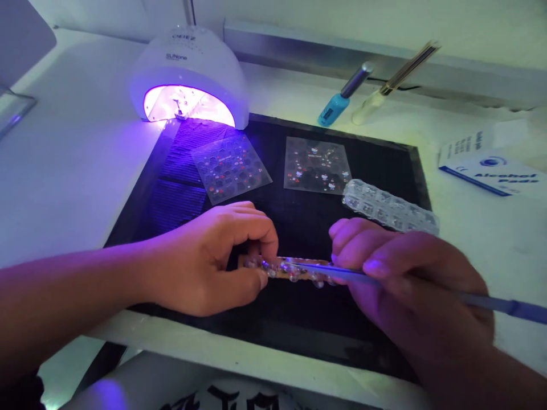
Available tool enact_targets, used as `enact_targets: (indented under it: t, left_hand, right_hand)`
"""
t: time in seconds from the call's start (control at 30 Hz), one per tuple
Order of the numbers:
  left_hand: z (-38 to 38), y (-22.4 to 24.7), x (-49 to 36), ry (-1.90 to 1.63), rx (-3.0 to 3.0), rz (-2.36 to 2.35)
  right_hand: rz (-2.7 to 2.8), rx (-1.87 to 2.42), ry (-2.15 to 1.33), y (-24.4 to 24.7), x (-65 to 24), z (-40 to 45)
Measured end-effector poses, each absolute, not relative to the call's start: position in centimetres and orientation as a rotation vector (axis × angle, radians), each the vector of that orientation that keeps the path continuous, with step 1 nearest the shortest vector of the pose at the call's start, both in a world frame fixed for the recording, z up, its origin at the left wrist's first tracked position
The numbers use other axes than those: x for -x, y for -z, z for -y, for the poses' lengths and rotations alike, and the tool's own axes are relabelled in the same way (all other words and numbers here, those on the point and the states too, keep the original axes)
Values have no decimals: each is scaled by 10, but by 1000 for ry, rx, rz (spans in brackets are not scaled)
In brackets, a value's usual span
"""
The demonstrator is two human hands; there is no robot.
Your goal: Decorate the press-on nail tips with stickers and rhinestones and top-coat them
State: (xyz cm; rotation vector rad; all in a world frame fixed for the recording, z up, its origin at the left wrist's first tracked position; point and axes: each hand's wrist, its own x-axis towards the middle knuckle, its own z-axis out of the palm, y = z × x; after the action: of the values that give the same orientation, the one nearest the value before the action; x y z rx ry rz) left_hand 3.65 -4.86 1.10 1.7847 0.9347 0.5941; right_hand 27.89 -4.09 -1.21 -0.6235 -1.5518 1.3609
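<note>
Between the thumb and fingers of my left hand (222,256) is the left end of a narrow, brownish strip (305,276) dotted with shiny round beads. My right hand (401,273) is closed around slim bluish tweezers (333,270). Their tip points left and lies over the strip close to my left fingertips; whether it grips a bead I cannot make out. The fingers of my right hand are close to the strip's right end and partly hide it. Beyond my hands, two clear sticker sheets (231,169) (317,165) rest on the black mat (277,216).
A white nail lamp (192,62) glows violet at the back left. Behind the mat are a blue bottle (334,110) with a silver cap and a pale bottle (368,108) holding thin sticks. A clear compartment case (388,206) and an alcohol pads box (491,165) sit to the right.
</note>
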Motion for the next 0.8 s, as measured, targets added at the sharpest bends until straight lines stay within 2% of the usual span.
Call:
enact_targets:
  t: [0.3,0.8]
  left_hand:
    - [50,-5,-45,-433,-2191,-1163]
    - [49,-1,-48,-420,-2207,-1141]
  right_hand:
    - [1477,650,-1507,15,-274,27]
    - [1409,792,-1603,13,-275,33]
